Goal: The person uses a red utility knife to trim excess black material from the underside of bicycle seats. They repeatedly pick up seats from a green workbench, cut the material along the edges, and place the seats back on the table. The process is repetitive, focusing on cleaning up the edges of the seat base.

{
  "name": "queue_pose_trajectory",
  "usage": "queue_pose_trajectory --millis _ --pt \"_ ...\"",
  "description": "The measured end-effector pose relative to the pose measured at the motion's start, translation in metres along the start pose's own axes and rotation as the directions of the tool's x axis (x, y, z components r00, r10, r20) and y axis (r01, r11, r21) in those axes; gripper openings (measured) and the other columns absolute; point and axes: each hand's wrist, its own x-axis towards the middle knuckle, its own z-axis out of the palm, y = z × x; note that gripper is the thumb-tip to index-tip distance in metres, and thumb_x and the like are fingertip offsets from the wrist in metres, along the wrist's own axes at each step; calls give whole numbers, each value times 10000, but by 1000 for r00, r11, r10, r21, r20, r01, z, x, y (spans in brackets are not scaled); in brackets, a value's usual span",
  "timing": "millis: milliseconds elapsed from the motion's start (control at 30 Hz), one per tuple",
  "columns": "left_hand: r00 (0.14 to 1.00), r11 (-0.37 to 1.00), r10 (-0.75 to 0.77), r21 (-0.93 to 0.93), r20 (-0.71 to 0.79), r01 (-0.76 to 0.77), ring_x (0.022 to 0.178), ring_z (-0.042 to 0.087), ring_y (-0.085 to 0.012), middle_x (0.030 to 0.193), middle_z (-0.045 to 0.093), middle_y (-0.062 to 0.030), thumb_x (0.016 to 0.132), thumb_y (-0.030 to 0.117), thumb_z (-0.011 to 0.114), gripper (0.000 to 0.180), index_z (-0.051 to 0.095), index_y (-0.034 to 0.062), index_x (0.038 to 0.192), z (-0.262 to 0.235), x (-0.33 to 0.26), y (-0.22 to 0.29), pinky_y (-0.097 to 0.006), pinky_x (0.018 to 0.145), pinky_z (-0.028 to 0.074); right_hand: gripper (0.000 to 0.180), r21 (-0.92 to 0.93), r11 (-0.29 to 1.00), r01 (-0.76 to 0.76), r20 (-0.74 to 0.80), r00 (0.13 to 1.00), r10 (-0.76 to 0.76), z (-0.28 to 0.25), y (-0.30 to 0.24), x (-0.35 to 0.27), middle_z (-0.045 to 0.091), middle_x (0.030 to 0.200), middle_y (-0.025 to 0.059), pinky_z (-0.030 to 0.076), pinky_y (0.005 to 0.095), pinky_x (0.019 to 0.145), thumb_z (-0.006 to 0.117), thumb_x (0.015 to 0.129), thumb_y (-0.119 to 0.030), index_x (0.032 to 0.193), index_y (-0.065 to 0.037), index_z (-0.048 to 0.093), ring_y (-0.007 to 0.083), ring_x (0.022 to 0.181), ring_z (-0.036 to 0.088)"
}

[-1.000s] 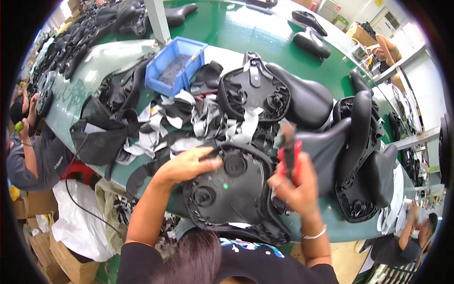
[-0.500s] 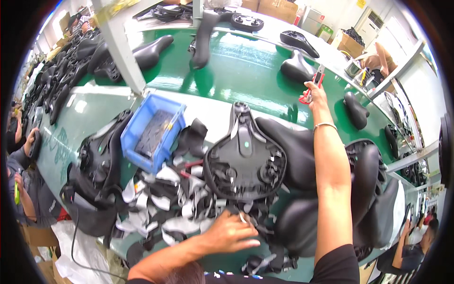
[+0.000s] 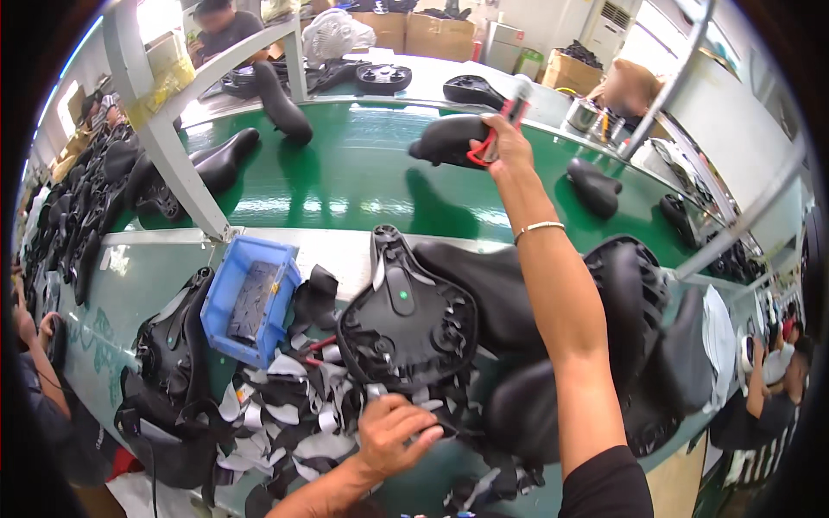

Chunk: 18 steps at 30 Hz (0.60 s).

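Observation:
My right hand [image 3: 505,142] is stretched far out over the green conveyor belt [image 3: 345,177] and grips a red-handled tool [image 3: 499,129]. It touches a black bicycle saddle [image 3: 449,138] lying on the belt. My left hand [image 3: 393,436] rests near the front edge on a heap of black and white trim scraps [image 3: 294,414], fingers curled down on them. An upturned black saddle base [image 3: 406,319] lies between my arms, underside up, with a small green dot on it.
A blue bin [image 3: 250,298] of small parts sits left of the base. Stacked black saddles [image 3: 639,328] crowd the right, more saddles [image 3: 276,99] ride the belt. A grey metal post [image 3: 164,129] slants at left. Other people work at both sides and beyond the belt.
My right hand has reached farther out with the red-handled tool and now touches a saddle on the belt. My left hand left the base and dropped onto the scraps.

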Motion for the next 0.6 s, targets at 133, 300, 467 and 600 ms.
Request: queue_pose_trajectory --millis 133,300,467,600 --pt "980 995 62 88 -189 -45 720 539 -196 811 669 -87 801 213 683 161 669 56 771 -9 -10 -2 -341 673 428 223 -436 818 376 578 813 -66 21 -44 -158 620 746 68 517 322 519 678 749 -158 949 -93 605 233 507 578" --pt "743 176 -652 -923 151 342 1019 584 -236 1136 610 -107 960 505 444 573 500 8 1241 -45 -2 14 -394 943 441 324 -216 -48 975 968 220 122 -57 -57 -351 511 862 113 473 317 593 732 672 -182 991 -150 681 231 780 579" --pt "734 97 -557 -847 389 522 1171 514 -232 1267 516 -135 879 359 624 734 273 5 1418 -58 -14 20 -372 1012 418 153 -378 314 871 851 193 489 -148 -16 -443 477 873 77 486 348 575 663 743 -134 892 -123 630 238 808 555" --pt "638 194 -687 -758 348 622 1066 566 -210 1212 533 -154 785 201 747 702 370 -35 1328 -68 -41 27 -354 931 474 391 -719 628 299 638 641 427 -173 -29 -452 646 1062 115 538 341 763 719 763 -53 1139 -58 613 276 922 654"
